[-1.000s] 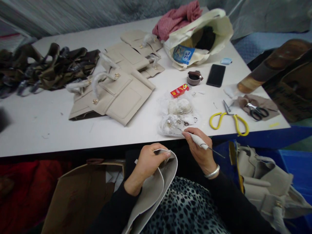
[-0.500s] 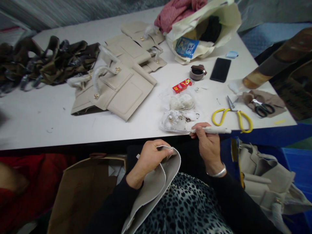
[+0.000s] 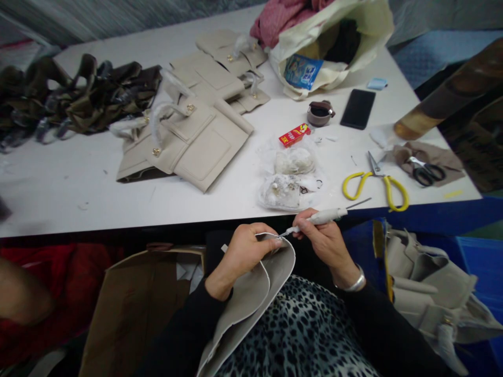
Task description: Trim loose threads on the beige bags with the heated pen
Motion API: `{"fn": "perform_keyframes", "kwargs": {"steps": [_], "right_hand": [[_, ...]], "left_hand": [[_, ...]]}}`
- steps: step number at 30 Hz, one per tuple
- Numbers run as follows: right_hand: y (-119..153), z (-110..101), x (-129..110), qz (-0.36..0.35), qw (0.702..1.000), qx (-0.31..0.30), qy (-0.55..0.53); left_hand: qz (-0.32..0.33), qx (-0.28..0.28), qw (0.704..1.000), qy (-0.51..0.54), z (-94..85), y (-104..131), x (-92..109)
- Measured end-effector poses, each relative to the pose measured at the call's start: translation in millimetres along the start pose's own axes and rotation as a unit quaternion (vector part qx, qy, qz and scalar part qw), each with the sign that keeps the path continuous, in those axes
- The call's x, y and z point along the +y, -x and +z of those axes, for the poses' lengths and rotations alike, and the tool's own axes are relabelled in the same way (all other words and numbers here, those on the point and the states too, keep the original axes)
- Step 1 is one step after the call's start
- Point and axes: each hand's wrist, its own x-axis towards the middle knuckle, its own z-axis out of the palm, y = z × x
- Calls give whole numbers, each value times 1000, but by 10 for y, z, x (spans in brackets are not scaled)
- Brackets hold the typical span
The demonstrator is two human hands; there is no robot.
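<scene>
A white worktable (image 3: 47, 201) spans the scene, with dark brown bags (image 3: 113, 99) heaped at its far left and an open cream tote (image 3: 330, 78) near the far edge. Below the table's near edge, a beige bag piece (image 3: 245, 298) slants above a leopard-print lap. The person's left hand (image 3: 249, 251) pinches its top edge between thumb and fingers; the right hand (image 3: 322, 238) closes around a white-handled tool (image 3: 328, 215), its tip at that edge beside the left thumb and a thin metal rod jutting from the other end. Yellow-handled scissors (image 3: 378, 174) lie spread on the tabletop, near a black phone (image 3: 357, 108) and a small red box (image 3: 294, 135).
</scene>
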Motion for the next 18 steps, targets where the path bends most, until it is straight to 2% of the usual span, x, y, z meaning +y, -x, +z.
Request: {"fn": "perform_keyframes", "kwargs": {"steps": [8,14,18], "right_hand": [[-140,-73,-187,-67,982,-96,148],[-206,-56,-199,-50,986,-111,118],[-134,-20,-147,-38,991,-103,78]], "left_hand": [[22,-15,1000,-1,17,5,-19],[23,-9,1000,4,14,-4,-34],[25,3,999,27,13,-12,-46]]}}
